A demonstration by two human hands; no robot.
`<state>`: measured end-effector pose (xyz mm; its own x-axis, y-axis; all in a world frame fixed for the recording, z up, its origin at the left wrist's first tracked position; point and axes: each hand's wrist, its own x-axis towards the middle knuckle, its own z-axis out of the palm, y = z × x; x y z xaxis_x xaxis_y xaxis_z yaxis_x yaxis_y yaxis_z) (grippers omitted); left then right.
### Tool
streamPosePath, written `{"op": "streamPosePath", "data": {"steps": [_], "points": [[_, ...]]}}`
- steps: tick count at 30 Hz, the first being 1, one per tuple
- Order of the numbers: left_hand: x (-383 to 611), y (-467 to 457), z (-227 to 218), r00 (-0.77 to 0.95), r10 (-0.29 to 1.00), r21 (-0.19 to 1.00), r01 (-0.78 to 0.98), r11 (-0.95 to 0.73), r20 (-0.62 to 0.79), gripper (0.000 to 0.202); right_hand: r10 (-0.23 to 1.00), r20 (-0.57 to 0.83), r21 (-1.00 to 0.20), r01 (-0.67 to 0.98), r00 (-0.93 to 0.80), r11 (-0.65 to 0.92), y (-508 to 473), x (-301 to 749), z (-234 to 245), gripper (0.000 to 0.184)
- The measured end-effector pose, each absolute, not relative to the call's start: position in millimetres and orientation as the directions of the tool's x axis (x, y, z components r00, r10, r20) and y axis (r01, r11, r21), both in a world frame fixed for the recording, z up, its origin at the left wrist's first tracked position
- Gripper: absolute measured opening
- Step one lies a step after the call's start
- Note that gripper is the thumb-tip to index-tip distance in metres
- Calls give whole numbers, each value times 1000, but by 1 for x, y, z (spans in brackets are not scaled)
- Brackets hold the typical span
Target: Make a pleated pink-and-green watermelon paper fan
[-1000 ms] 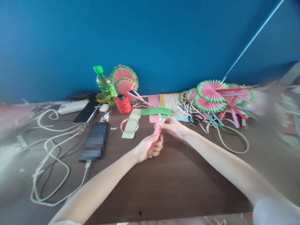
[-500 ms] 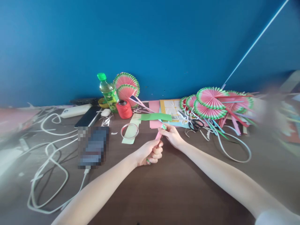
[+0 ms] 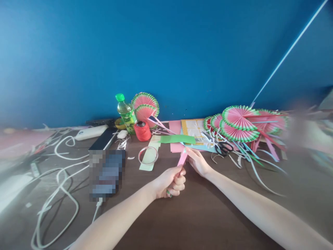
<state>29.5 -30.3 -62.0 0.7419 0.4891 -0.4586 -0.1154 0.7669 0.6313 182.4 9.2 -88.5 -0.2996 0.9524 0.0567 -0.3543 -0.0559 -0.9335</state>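
Note:
My left hand (image 3: pixel 171 183) is wrapped round the lower part of a narrow folded pink paper strip (image 3: pixel 182 158), and a green-edged end pokes out under its fingers. At the strip's upper end, my right hand (image 3: pixel 199 162) is closed with its fingertips against the paper; part of that grip is hidden. Beyond my hands, a green paper strip (image 3: pixel 177 139) lies across pink sheets. To the left, a roll of clear tape (image 3: pixel 148 155) rests on a pale green paper strip (image 3: pixel 147 164).
Pleated pink-and-green paper fans (image 3: pixel 240 121) are piled at the right, near black-handled scissors (image 3: pixel 224 148). A green-capped bottle (image 3: pixel 126 113) stands beside a red spool (image 3: pixel 143 131) at the back. At left lie a blurred-out phone (image 3: pixel 109 173) and looping white cables (image 3: pixel 74 201).
The view has tilted up a little, so everything sits lower in it. My right fingers have shifted at the strip's upper end, and more of the pink paper shows between my hands.

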Motion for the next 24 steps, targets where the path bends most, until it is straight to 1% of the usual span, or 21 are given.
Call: {"op": "streamPosePath", "data": {"steps": [3,5,11,15,19,20,22,24], "points": [[29,-31,-62,731,494,633,-110,766,-471,30,957,44,-961,-274,-286,-37,11,181,-92,39],[29,-31,-61,720,504,643,-105,759,-478,29,965,56,-978,-207,-256,2,12,180,-93,41],[29,-33,-59,704,503,657,-69,751,-501,31,979,94,-993,47,-183,105,6,181,-86,44],[28,-33,-61,717,501,651,-87,754,-485,35,974,107,-988,89,-200,126,5,180,-83,45],[30,-33,-64,748,521,630,-180,756,-411,34,971,55,-995,66,-234,72,9,182,-81,45],[31,-34,-65,745,545,629,-220,746,-386,32,973,42,-996,61,-228,58,10,184,-79,43],[36,-36,-67,682,646,652,-323,686,-342,27,981,33,-996,80,-192,50,13,189,-74,40],[40,-40,-71,545,786,714,-423,557,-291,27,983,16,-991,130,-183,41,17,196,-68,39]]}}
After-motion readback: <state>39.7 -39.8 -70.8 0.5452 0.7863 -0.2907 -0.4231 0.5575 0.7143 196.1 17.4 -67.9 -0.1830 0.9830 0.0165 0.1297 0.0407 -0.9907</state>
